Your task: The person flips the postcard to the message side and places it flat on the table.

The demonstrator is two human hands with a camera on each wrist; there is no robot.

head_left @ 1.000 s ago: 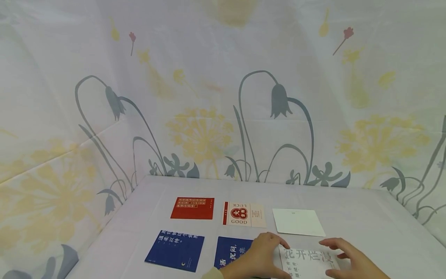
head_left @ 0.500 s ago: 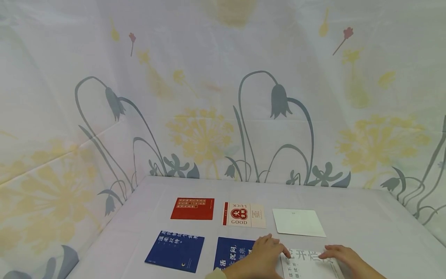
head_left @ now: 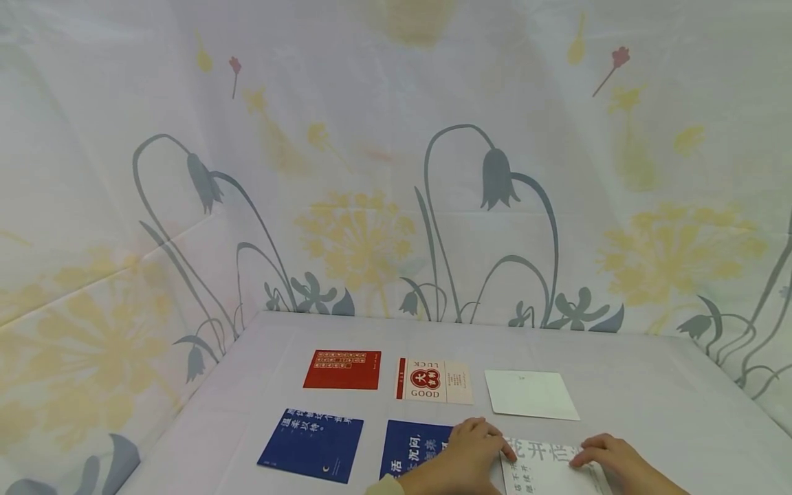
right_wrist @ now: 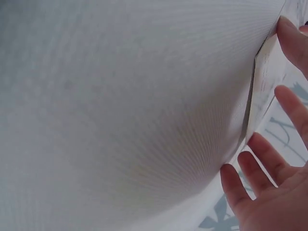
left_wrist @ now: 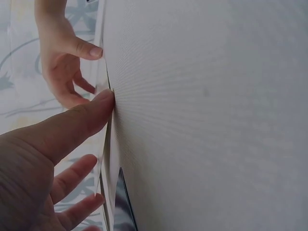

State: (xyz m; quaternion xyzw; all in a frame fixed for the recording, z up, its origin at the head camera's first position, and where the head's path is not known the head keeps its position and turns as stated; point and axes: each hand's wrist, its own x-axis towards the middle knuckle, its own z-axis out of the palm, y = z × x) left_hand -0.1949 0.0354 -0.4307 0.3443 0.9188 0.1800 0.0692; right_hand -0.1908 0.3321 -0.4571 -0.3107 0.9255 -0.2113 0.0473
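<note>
A white card [head_left: 544, 474] with grey lettering lies flat on the table near the front edge, right of centre. My left hand [head_left: 471, 450] is at its left side, fingertips right at the edge. On its right part rest the fingertips of my right hand [head_left: 612, 459]. In the left wrist view, the left thumb [left_wrist: 79, 126] reaches straight to the card's near edge, with the other fingers extended and spread. The right wrist view has the right hand's fingers [right_wrist: 269, 156] straight and apart along the card [right_wrist: 265, 79]. The left hand partly covers a dark blue card [head_left: 413, 447].
Behind the lettered card lies a plain pale card [head_left: 532, 397]. A cream and red card [head_left: 454, 385] and a red card [head_left: 342, 378] continue that row leftward. Another blue card [head_left: 315, 450] lies front left. A flower-printed curtain [head_left: 383, 172] rises behind the table.
The right hand has come leftward from beside the lettered card onto its right part. My left hand has stayed at the left edge, shifting slightly. The other cards have not moved.
</note>
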